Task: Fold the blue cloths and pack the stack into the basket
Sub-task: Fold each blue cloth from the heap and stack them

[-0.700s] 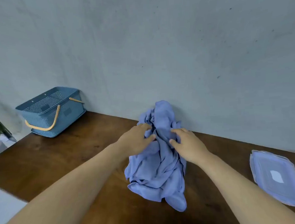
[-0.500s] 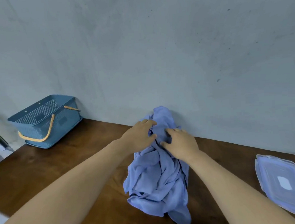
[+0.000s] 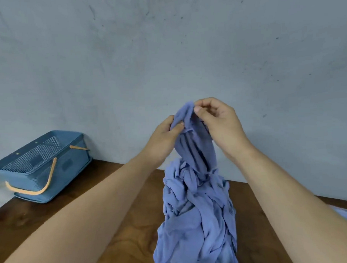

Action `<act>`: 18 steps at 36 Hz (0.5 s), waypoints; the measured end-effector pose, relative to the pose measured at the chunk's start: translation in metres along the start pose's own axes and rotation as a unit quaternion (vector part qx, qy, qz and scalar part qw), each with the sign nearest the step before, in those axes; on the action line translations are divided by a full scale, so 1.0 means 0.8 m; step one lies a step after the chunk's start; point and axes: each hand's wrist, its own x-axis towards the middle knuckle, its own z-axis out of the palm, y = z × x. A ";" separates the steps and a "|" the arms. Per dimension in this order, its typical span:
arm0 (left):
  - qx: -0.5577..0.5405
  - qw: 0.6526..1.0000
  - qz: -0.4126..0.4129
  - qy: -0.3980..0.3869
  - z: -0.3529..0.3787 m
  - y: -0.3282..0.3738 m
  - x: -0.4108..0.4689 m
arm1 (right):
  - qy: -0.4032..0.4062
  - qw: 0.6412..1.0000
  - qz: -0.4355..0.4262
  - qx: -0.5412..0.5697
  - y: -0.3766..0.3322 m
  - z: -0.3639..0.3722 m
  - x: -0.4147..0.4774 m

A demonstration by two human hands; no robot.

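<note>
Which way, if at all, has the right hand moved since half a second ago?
Yes: up. The right hand, pinching the blue cloth, is now above the back edge of the table.

Home-like room, wooden table [image 3: 53, 216], blue basket [image 3: 41, 165]

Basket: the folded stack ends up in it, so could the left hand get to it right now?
Probably yes, once it lets go. The left hand pinches the top of the cloth together with the right hand; the basket sits to its left on the table, with nothing visible between.
</note>
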 end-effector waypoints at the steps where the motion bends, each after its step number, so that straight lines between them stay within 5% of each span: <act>1: 0.003 1.000 -0.007 0.019 -0.012 0.010 0.002 | 0.005 0.999 0.000 -0.039 0.005 0.004 0.000; 3: 0.000 0.998 -0.017 0.065 -0.042 0.031 0.009 | -0.007 0.993 0.019 -0.118 0.019 0.015 -0.007; 6: -0.001 0.994 -0.004 0.109 -0.093 0.070 0.019 | -0.129 0.968 0.071 -0.201 0.037 0.040 -0.023; 10: 0.000 0.989 0.036 0.145 -0.161 0.125 0.033 | -0.240 0.944 0.095 -0.203 0.045 0.095 -0.028; 18: 0.059 0.977 0.077 0.191 -0.264 0.187 0.073 | -0.210 0.968 0.102 0.094 0.005 0.217 0.012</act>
